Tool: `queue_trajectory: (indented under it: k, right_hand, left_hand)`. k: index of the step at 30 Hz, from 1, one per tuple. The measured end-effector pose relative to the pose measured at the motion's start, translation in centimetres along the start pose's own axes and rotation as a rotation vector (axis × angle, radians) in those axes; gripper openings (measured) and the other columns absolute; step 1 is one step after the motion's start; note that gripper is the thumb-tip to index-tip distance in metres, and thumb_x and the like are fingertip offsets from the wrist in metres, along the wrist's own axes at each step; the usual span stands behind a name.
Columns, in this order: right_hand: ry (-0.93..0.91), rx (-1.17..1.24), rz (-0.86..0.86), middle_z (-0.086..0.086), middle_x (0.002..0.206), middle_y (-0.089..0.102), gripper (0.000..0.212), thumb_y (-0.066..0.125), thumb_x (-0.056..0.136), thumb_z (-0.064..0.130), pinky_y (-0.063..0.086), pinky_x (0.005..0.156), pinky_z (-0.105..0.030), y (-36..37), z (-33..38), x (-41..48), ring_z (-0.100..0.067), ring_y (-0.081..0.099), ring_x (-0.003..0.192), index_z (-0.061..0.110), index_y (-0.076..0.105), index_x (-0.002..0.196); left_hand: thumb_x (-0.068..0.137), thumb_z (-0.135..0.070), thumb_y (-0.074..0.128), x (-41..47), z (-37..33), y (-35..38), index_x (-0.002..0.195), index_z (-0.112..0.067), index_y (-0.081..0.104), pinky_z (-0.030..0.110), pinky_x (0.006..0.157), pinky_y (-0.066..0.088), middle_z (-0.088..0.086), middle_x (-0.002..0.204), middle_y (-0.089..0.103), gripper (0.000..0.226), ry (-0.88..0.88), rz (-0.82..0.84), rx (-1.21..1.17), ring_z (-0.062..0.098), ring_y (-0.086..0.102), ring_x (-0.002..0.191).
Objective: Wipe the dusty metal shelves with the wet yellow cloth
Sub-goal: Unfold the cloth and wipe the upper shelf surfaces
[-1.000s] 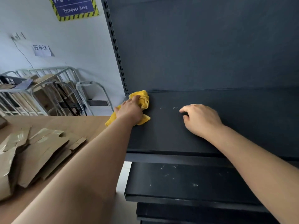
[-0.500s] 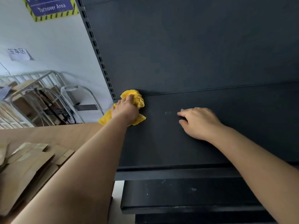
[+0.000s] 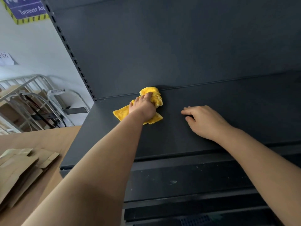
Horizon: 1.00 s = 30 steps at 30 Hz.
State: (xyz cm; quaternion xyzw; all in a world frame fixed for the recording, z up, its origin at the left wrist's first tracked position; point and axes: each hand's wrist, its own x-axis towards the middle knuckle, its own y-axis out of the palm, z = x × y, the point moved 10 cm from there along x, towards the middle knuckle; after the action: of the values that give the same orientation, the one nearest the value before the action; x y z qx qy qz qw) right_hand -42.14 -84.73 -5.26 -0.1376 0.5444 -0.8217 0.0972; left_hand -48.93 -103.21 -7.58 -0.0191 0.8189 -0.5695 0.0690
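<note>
I count one yellow cloth point(image 3: 152, 92), my two hands, and three dark shelves stepped one below another. My left hand point(image 3: 143, 108) is on the cloth, fingers curled over the bunched part and pressing it down. My right hand point(image 3: 205, 121) lies palm down on the same top shelf point(image 3: 179, 141), well to the right of the cloth, fingers loosely bent and holding nothing.

The cloth sits at the back of the top shelf, toward its left end, with its bunched end touching the seam where the shelf meets the back panel point(image 3: 179, 46). The second shelf point(image 3: 187, 180) carries pale specks; the third shelf point(image 3: 195, 209) is too dim to judge.

A slotted post point(image 3: 71, 53) runs up the left edge of the panel. Past it are a white wall, a blue sign point(image 3: 27, 8) with a yellow-and-black border, and a paper note point(image 3: 5, 58). Metal racks point(image 3: 32, 98) stand against that wall. Lower left, flattened cardboard point(image 3: 19, 168) lies in a pile on a brown surface. My left forearm hides part of the shelf fronts.

The cloth is bright yellow and fluffy, crumpled under my fingers, with a flat corner sticking out to the left and another below my wrist. I cannot tell whether it is wet.
</note>
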Motion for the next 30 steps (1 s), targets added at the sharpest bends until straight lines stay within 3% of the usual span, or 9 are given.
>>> queue_trajectory:
  k: [7, 13, 21, 25, 30]
  right_hand:
    - [0.076, -0.097, -0.038, 0.007, 0.140, 0.054, 0.036, 0.045, 0.098, 0.020, 0.047, 0.100, -0.038, -2.6, -4.9, -4.0, -0.016, 0.048, 0.130, 0.028, 0.058, 0.131]
    - [0.063, -0.147, -0.057, 0.009, 0.136, 0.056, 0.034, 0.045, 0.099, 0.024, 0.049, 0.089, -0.034, -3.9, -5.7, -6.1, -0.017, 0.053, 0.124, 0.031, 0.059, 0.129]
    - [-0.018, -0.198, -0.050, 0.008, 0.126, 0.062, 0.034, 0.043, 0.099, 0.024, 0.044, 0.071, -0.030, -3.2, -2.8, -6.5, -0.019, 0.060, 0.109, 0.036, 0.061, 0.125]
    - [-0.025, -0.210, -0.048, 0.007, 0.122, 0.065, 0.034, 0.044, 0.098, 0.022, 0.045, 0.077, -0.033, -3.5, -2.9, -7.2, -0.020, 0.061, 0.106, 0.037, 0.061, 0.123]
    - [-0.007, -0.207, -0.070, 0.007, 0.120, 0.066, 0.037, 0.044, 0.097, 0.018, 0.040, 0.076, -0.030, -4.8, -5.1, -8.3, -0.021, 0.061, 0.107, 0.038, 0.062, 0.121]
  left_hand:
    - [0.100, -0.025, 0.035, -2.4, -6.8, 2.5, 0.153, -0.031, 0.011, 0.048, 0.121, 0.003, 0.004, 0.161, 0.017, 0.058, 0.061, 0.021, 0.011, 0.026, 0.010, 0.149]
    - [0.091, -0.059, 0.037, -5.2, -8.9, 3.3, 0.150, -0.036, 0.019, 0.051, 0.119, 0.005, -0.001, 0.158, 0.025, 0.065, 0.054, -0.007, 0.007, 0.025, 0.017, 0.147]
    - [0.097, -0.040, 0.039, -10.5, -7.1, 2.3, 0.143, -0.033, 0.029, 0.049, 0.117, 0.013, 0.001, 0.146, 0.042, 0.048, 0.008, -0.111, -0.023, 0.029, 0.032, 0.139]
    - [0.096, -0.036, 0.037, -12.6, -5.2, 1.8, 0.143, -0.030, 0.029, 0.050, 0.117, 0.014, 0.002, 0.145, 0.044, 0.048, -0.066, -0.159, -0.005, 0.030, 0.032, 0.138]
    - [0.090, -0.055, 0.037, -13.5, -5.8, 2.3, 0.144, -0.035, 0.027, 0.059, 0.115, 0.006, -0.003, 0.153, 0.034, 0.058, -0.179, -0.138, -0.015, 0.028, 0.019, 0.145]
